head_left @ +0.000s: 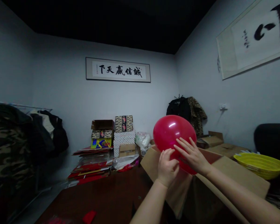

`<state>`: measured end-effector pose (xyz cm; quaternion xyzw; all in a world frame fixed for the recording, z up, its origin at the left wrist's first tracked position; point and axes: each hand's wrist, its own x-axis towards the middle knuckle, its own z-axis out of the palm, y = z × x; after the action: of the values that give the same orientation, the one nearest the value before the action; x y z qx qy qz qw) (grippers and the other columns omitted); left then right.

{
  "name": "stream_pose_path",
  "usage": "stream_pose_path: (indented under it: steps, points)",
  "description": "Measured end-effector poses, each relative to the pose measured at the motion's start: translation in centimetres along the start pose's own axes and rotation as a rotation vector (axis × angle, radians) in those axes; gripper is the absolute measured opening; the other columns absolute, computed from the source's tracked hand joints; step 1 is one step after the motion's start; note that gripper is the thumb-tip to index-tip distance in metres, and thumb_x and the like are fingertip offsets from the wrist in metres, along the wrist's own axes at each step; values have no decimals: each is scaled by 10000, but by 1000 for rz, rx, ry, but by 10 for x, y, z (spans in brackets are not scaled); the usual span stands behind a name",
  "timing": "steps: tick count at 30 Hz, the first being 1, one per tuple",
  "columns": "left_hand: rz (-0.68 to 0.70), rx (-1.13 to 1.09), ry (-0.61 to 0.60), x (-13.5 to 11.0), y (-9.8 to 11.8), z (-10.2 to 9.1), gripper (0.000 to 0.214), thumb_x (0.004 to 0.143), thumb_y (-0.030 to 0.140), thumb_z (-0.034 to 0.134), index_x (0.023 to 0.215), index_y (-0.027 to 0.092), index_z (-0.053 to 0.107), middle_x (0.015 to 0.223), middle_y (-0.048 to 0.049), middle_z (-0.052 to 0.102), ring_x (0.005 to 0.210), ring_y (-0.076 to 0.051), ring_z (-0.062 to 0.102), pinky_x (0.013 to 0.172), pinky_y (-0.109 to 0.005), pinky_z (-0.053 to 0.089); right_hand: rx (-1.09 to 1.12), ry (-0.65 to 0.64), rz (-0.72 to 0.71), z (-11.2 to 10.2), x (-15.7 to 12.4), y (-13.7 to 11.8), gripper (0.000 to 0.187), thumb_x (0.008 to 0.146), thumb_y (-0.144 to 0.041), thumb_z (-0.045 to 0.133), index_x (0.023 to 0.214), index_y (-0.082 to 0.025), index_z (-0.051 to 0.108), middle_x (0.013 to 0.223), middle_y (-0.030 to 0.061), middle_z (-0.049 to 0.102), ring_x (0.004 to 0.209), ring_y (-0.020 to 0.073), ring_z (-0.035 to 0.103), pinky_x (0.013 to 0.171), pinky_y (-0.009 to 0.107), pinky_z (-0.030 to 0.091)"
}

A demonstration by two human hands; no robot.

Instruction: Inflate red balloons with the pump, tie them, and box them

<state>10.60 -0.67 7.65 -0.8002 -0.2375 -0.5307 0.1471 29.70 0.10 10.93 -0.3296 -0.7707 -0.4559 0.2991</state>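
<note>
A shiny red inflated balloon [170, 132] is held up over an open cardboard box [233, 174]. My left hand [166, 168] is closed at the lower left of the balloon, thumb and fingers curled together. What lies between those fingertips is mostly hidden, but it appears to be the balloon's near end. My right hand [193, 155] rests against the balloon's right side with its fingers stretched out and apart. The box flaps stand spread below and behind both hands.
A dark wooden table [102, 194] carries a small red piece [89, 217] near its front edge. Patterned boxes [124, 124] and stacked red packaging [88, 169] sit at the back. Yellow baskets [261, 165] lie at right; clothes [51, 129] hang at left.
</note>
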Motion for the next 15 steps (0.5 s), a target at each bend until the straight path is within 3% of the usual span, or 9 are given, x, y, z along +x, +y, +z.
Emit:
stream_pose_path:
  steps: [7, 15]
  points:
    - [-53, 3, -19, -1, -1, 47, 156, 716, 123, 605, 773, 248, 679, 1348, -41, 484, 1244, -253, 398, 1047, -546, 325, -44, -76, 41, 20, -26, 23, 591, 858, -293, 441, 1396, -272, 197, 1476, 95, 279, 1367, 267, 216, 1073, 589, 253]
    - [-79, 29, -69, -8, -6, 80, 159, 723, 115, 603, 802, 241, 659, 1371, -54, 472, 1272, -271, 382, 1025, -607, 312, 92, -140, 132, 45, -50, 34, 621, 818, -242, 491, 1386, -252, 241, 1482, 119, 268, 1378, 256, 180, 1058, 546, 307]
